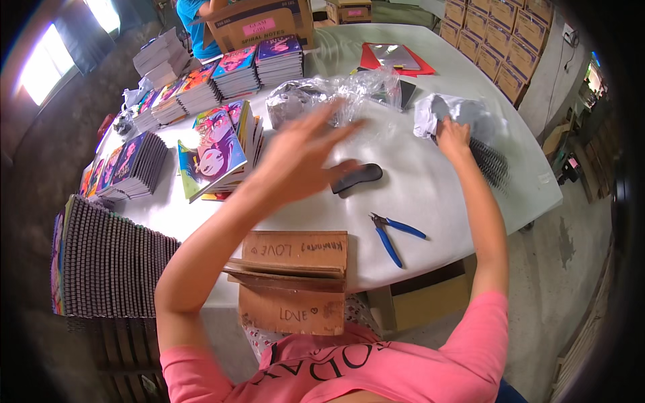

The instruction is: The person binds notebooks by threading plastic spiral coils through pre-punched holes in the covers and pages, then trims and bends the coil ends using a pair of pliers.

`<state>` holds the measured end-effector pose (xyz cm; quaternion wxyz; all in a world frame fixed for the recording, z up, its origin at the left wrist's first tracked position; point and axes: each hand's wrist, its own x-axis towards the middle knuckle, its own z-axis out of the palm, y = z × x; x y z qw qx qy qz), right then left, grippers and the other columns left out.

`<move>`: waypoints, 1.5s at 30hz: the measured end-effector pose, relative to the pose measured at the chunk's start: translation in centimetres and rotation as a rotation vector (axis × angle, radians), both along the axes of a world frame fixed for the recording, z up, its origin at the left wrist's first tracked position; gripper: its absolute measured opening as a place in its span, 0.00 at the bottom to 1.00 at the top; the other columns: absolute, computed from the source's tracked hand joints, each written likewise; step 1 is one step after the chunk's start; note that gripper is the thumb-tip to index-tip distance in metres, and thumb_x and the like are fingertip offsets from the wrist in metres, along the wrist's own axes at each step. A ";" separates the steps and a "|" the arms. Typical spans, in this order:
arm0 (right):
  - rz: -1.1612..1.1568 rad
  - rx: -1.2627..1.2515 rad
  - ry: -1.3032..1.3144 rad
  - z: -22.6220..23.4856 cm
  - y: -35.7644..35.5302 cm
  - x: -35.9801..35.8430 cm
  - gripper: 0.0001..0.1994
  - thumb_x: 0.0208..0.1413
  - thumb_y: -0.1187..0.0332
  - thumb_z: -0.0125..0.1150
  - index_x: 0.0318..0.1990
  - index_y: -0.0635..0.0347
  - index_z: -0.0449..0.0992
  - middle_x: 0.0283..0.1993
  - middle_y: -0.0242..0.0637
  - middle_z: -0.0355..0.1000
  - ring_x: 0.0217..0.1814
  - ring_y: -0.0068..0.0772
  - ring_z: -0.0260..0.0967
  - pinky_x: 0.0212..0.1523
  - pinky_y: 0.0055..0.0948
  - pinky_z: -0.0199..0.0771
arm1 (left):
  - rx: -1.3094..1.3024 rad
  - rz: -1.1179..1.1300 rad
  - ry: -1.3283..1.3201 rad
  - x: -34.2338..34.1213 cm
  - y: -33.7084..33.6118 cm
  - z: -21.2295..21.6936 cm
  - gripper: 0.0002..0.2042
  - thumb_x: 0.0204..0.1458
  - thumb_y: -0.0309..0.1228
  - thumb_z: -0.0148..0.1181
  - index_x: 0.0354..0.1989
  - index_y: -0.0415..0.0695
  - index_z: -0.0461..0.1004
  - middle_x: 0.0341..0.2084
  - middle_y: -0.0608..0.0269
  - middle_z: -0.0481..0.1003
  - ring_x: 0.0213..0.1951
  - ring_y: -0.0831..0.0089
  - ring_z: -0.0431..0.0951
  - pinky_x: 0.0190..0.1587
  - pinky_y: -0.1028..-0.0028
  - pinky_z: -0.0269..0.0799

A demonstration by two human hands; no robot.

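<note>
My left hand point(302, 158) is blurred, raised over the middle of the table with its fingers spread and nothing in it. Below its fingertips lies a black, rounded object point(359, 177), perhaps a stapler or mouse. At the right, my right hand point(454, 136) has its fingers curled onto a crumpled white-grey plastic bag point(482, 115). A bundle of black spiral coils point(489, 163) lies beside that wrist, partly under the bag. Blue-handled cutting pliers point(395, 235) rest with handles apart on the table between my arms.
A wooden stand point(293, 282) sits at the near edge. Colourful notebooks point(213, 151) are stacked at left, beside a long row of spiral-bound ones point(111, 258). Clear plastic wrap point(336, 94) and a red sheet point(420, 62) lie farther back. A co-worker's blue sleeve point(191, 17) shows behind a carton point(262, 27).
</note>
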<state>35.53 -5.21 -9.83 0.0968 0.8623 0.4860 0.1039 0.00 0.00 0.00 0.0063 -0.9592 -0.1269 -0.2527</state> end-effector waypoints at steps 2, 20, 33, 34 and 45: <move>-0.124 0.072 -0.045 0.5 -2.5 -1.1 0.16 0.52 0.58 0.54 0.42 0.58 0.75 0.47 0.43 0.73 0.45 0.45 0.73 0.53 0.44 0.66 | -0.453 -0.043 0.224 6.6 -3.3 -0.7 0.30 0.50 0.52 0.56 0.63 0.64 0.57 0.60 0.39 0.54 0.46 0.46 0.74 0.51 0.56 0.68; 0.536 0.130 0.552 4.5 -14.5 -12.2 0.43 0.41 0.82 0.54 0.65 0.31 0.51 0.36 0.41 0.72 0.37 0.46 0.73 0.38 0.43 0.72 | -0.534 0.155 0.070 16.2 1.9 -11.8 0.31 0.41 0.31 0.58 0.59 0.43 0.60 0.53 0.42 0.63 0.49 0.47 0.70 0.48 0.59 0.69; 0.523 0.121 0.575 -1.2 -6.1 -9.3 0.49 0.38 0.60 0.71 0.68 0.31 0.44 0.62 0.43 0.58 0.65 0.46 0.55 0.60 0.45 0.56 | -0.413 0.179 -0.146 15.4 4.4 7.0 0.23 0.35 0.36 0.57 0.44 0.38 0.73 0.39 0.49 0.75 0.45 0.56 0.75 0.48 0.63 0.71; 0.528 0.167 0.529 -1.0 -6.7 -9.8 0.51 0.35 0.58 0.73 0.68 0.35 0.44 0.63 0.43 0.56 0.67 0.47 0.52 0.62 0.45 0.53 | -0.529 0.188 -0.127 14.2 4.8 7.0 0.25 0.35 0.36 0.58 0.45 0.39 0.73 0.38 0.49 0.76 0.44 0.57 0.75 0.48 0.63 0.71; 0.440 1.819 1.431 -0.1 -9.5 -10.0 0.45 0.36 0.63 0.67 0.64 0.57 0.49 0.62 0.45 0.54 0.66 0.45 0.48 0.61 0.46 0.54 | -0.556 -0.098 -0.092 11.0 -1.2 -0.3 0.19 0.42 0.37 0.56 0.44 0.44 0.75 0.39 0.52 0.76 0.44 0.59 0.76 0.47 0.66 0.71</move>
